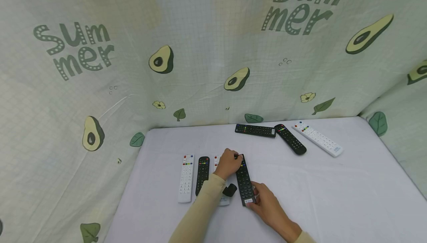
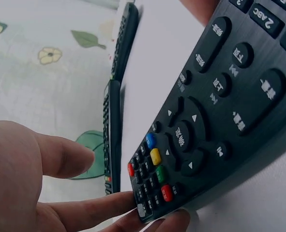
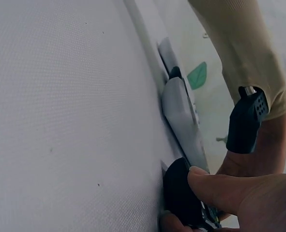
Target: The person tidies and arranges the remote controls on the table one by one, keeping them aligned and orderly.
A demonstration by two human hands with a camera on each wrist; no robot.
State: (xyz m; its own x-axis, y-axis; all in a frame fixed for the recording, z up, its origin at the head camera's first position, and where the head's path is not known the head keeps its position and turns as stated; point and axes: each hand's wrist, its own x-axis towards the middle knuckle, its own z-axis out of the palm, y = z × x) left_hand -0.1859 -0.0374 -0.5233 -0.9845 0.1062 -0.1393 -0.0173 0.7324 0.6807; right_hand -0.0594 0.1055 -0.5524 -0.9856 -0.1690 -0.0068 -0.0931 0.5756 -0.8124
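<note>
A black remote control (image 1: 245, 183) lies on the white-covered table between both hands, slightly tilted from the row beside it. My left hand (image 1: 229, 164) is at its far end. In the left wrist view, the fingers (image 2: 92, 211) touch the end edge while the thumb (image 2: 67, 157) stands apart from it. My right hand (image 1: 268, 206) pinches the near end, with the thumb (image 3: 215, 188) on the remote's edge in the right wrist view. Left of it, a white remote control (image 1: 224, 201) is partly hidden by my left forearm.
Farther left lie a black remote (image 1: 202, 170) and a white remote (image 1: 186, 178), side by side. Toward the back are a black remote (image 1: 255, 130) lying crosswise, another black remote (image 1: 290, 139) and a white remote (image 1: 317, 138). A printed curtain (image 1: 200, 102) hangs behind the table.
</note>
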